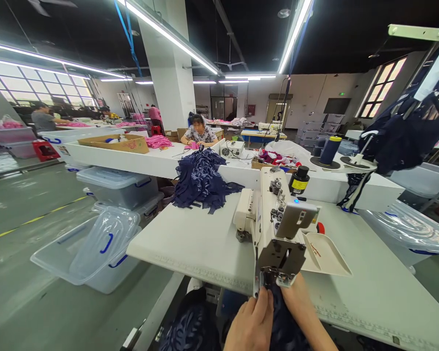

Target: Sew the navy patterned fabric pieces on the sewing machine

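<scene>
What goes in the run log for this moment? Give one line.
left hand: on navy fabric | right hand: on fabric at presser foot | sewing machine on table | navy pile behind

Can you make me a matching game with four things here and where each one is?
1 navy fabric pile
2 thread cone
3 clear bins
4 cardboard box

A on the floor, left of the table
B on the far left table
C on a stand, right of the machine
D on the table, left of the machine

Pairs: 1-D, 2-C, 3-A, 4-B
</scene>
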Demonstrator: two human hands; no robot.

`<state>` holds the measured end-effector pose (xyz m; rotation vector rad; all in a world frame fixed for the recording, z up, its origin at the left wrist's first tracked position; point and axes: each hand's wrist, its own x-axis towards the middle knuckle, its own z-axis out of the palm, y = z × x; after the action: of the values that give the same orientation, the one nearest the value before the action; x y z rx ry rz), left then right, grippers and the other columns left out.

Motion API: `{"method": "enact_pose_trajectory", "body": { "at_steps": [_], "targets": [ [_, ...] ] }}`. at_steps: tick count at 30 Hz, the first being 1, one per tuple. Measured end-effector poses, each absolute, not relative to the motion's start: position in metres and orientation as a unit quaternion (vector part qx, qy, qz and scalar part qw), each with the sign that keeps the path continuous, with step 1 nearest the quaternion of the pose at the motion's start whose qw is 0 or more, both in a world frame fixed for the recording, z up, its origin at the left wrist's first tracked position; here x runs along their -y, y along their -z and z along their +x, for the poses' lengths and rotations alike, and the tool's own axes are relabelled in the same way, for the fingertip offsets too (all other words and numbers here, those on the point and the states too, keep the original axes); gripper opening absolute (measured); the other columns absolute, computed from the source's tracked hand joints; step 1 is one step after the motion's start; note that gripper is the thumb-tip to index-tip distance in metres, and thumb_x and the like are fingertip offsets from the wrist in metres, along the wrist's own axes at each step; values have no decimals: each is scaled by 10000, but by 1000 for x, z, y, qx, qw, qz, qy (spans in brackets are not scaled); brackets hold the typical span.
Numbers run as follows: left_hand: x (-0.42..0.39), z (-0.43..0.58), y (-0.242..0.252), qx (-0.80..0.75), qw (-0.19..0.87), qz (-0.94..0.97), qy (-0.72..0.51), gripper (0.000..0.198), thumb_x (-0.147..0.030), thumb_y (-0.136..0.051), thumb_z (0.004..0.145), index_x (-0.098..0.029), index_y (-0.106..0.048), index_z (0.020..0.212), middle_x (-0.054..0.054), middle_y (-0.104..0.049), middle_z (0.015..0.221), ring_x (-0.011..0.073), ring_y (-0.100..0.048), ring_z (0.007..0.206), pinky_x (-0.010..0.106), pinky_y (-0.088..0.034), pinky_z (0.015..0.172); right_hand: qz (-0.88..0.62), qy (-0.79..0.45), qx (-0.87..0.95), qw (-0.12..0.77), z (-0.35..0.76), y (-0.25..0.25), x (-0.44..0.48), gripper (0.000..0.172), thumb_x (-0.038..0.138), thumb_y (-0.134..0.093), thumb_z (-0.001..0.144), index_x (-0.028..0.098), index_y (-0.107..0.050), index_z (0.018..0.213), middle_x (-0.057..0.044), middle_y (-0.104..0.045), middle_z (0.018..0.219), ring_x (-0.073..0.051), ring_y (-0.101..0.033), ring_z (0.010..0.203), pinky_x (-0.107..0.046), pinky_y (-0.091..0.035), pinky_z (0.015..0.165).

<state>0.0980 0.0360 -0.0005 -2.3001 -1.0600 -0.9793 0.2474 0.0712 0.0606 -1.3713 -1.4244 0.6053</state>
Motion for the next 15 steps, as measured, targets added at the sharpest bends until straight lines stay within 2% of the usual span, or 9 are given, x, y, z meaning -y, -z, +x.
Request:
{"method": "enact_pose_trajectory", "body": {
  "at_steps": [2,4,7,9,11,12,13,15],
  "targets": [
    [-36,96,-11,365,205,-846,332,450,-249,-221,1021,-86,-608,1183,153,-699,1030,170,-630,652,280,-511,561,-578,-273,565,523,252,-46,-63,259,401,-460,907,201,-573,1028,-86,-699,910,-254,-661,858,-374,-561,803],
    [-36,93,-18,361,191,-855,321,528,-356,-183,1035,-81,-605,1192,153,-700,1040,170,-643,657,275,-534,568,-582,-290,547,527,259,-27,-50,334,500,-410,945,217,-584,972,-68,-688,851,-244,-655,801,-348,-565,753],
    [-36,88,-21,373,168,-847,338,572,-285,-83,1029,-103,-596,1206,133,-704,1078,191,-681,731,306,-578,613,-561,-330,593,474,275,5,-28,570,686,-377,911,202,-670,988,-126,-730,991,-302,-673,964,-395,-554,866],
    [-36,82,-24,355,132,-863,334,470,-202,-170,1022,-108,-566,1255,126,-688,1148,198,-698,864,305,-605,723,-541,-361,646,401,290,25,-13,647,734,-477,847,186,-701,1107,-169,-703,1190,-354,-627,1131,-447,-493,992],
    [-34,75,-33,314,56,-890,326,403,-154,-267,999,-130,-534,1300,115,-665,1200,182,-678,998,272,-587,858,-554,-371,673,320,310,41,2,633,644,-667,778,215,-665,1244,-161,-647,1317,-374,-575,1220,-469,-439,1054],
    [-33,69,-41,291,1,-897,333,390,-143,-286,992,-151,-542,1286,102,-667,1182,160,-670,1014,239,-569,890,-581,-364,670,283,321,47,10,606,554,-740,752,240,-658,1264,-147,-651,1317,-379,-575,1221,-474,-437,1052],
    [-32,62,-50,268,-63,-900,339,368,-142,-299,991,-177,-564,1243,84,-672,1140,137,-668,1001,205,-554,897,-612,-353,662,250,333,50,17,547,464,-777,735,262,-681,1234,-128,-685,1269,-383,-587,1206,-471,-447,1036],
    [-31,44,-67,226,-190,-898,327,292,-161,-348,994,-216,-604,1123,52,-668,1045,101,-666,948,149,-531,873,-660,-338,641,197,358,47,34,276,350,-752,743,270,-777,1006,-87,-774,1036,-388,-624,1148,-447,-485,974]
  ]
}}
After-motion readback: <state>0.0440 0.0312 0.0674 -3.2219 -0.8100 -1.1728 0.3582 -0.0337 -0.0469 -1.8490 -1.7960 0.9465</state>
